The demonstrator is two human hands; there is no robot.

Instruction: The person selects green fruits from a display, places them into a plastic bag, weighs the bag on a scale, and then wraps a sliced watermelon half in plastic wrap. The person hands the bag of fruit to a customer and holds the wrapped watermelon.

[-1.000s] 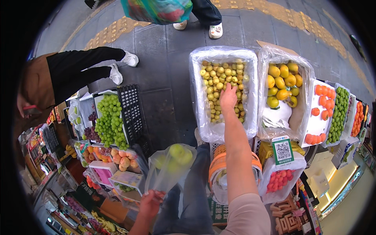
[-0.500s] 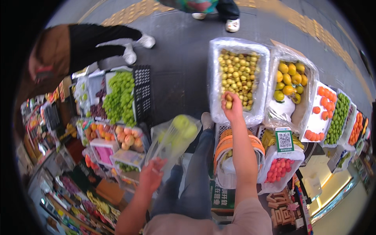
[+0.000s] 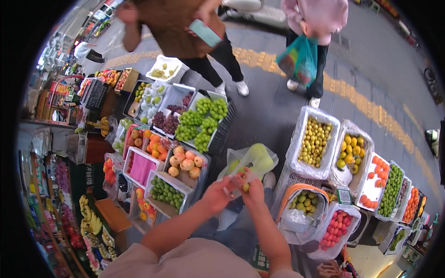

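In front of my body, my left hand [image 3: 217, 195] is closed on the top of a clear plastic bag [image 3: 235, 191]. My right hand [image 3: 253, 191] meets it there, fingers closed around small fruit. One yellow-green jujube [image 3: 245, 187] shows below its fingertips; others, if any, are hidden. Just beyond both hands, large green pomelos [image 3: 260, 156] lie in whitish plastic. To the right stands a plastic-lined crate [image 3: 294, 150] with many yellow-brown jujubes [image 3: 315, 142], apart from my hands.
Green grapes [image 3: 204, 121], peaches [image 3: 186, 161] and green fruit [image 3: 166, 192] fill boxes on the left. Oranges [image 3: 351, 150] and red fruit [image 3: 334, 228] stand on the right. A person in brown [image 3: 174, 28] holds a phone; another [image 3: 315, 18] carries a teal bag [image 3: 299, 60].
My right hand has come back from the jujube crate to the bag at my left hand, carrying fruit. The view has shifted, showing more of the street and the two people.
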